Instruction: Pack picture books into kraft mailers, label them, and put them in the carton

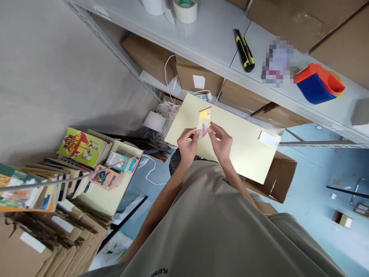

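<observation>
Here, left hand and right hand pinch a small card at frame centre; a loose fingertip grip could drop it onto the yellow envelope.

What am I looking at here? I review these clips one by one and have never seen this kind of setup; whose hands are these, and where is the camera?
There is no machine: a person wears a camera on the head, looking down past their own shirt. Their left hand and right hand together hold a small yellow and pink card above a pale yellow sheet. Behind it is a grey shelf with a yellow utility knife, tape rolls and stacked coloured cups. Books are piled at the left.
</observation>
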`<action>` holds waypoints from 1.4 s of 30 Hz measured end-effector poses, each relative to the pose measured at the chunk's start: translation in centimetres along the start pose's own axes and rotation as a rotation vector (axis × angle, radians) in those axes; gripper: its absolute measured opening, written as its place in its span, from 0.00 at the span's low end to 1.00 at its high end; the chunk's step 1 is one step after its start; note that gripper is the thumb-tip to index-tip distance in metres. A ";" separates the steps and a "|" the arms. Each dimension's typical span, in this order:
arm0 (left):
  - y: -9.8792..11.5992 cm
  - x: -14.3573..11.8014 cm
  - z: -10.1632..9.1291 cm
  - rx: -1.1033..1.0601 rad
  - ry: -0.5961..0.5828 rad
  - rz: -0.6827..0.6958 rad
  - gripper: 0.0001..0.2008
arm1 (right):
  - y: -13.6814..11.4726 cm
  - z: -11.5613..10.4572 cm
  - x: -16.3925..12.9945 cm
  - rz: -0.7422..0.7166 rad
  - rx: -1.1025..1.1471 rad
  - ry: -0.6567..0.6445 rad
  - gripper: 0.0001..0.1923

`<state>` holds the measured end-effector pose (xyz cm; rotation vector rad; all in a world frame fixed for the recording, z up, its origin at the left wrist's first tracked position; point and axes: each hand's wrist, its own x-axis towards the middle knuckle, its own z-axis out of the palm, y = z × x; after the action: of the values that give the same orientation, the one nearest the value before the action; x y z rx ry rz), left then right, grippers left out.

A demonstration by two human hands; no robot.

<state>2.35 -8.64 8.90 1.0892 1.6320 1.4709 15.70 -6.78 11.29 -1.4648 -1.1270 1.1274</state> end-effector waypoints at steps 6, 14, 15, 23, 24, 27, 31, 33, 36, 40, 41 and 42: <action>0.6 0.1 0.5 0.193 -0.180 0.199 0.16 | 0.4 -0.3 0.5 0.022 -0.009 0.011 0.30; -0.1 4.5 -3.6 -0.120 -0.276 -0.276 0.25 | 2.1 -2.8 2.6 0.069 0.113 -0.175 0.36; -0.3 4.5 -3.6 -0.141 -0.274 -0.303 0.25 | 2.3 -2.6 2.5 0.070 0.116 -0.185 0.36; -0.7 2.6 -1.7 -0.176 -0.061 -0.240 0.26 | 1.6 -2.3 1.9 -0.013 0.021 0.091 0.27; -0.6 2.5 -1.6 -0.153 -0.034 -0.217 0.25 | 1.2 -2.2 1.6 -0.028 0.010 0.128 0.26; 0.4 1.7 -1.0 -0.082 -0.013 -0.098 0.21 | 0.2 -1.3 0.6 -0.041 0.029 0.064 0.25; 2.3 0.3 0.2 0.019 -0.076 0.099 0.12 | -0.1 0.2 -0.2 -0.045 0.058 -0.075 0.26; 3.0 0.2 0.1 0.057 -0.129 0.135 0.12 | 0.1 0.1 0.1 -0.038 0.047 -0.088 0.27; 3.2 1.4 -1.3 0.053 -0.170 0.078 0.17 | 0.6 -1.2 1.0 -0.021 0.050 -0.095 0.32; 2.2 3.2 -3.7 -0.016 -0.187 -0.109 0.23 | 1.1 -3.0 1.7 -0.015 0.078 -0.177 0.36; 1.9 3.4 -4.0 -0.019 -0.217 -0.132 0.24 | 1.1 -3.2 1.7 -0.012 0.078 -0.188 0.37; 1.6 3.4 -4.2 -0.012 -0.239 -0.136 0.24 | 1.2 -3.3 1.7 -0.009 0.074 -0.192 0.38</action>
<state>-2.67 -7.32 11.26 1.0795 1.4962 1.2126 19.35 -5.74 10.33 -1.3142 -1.2081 1.3119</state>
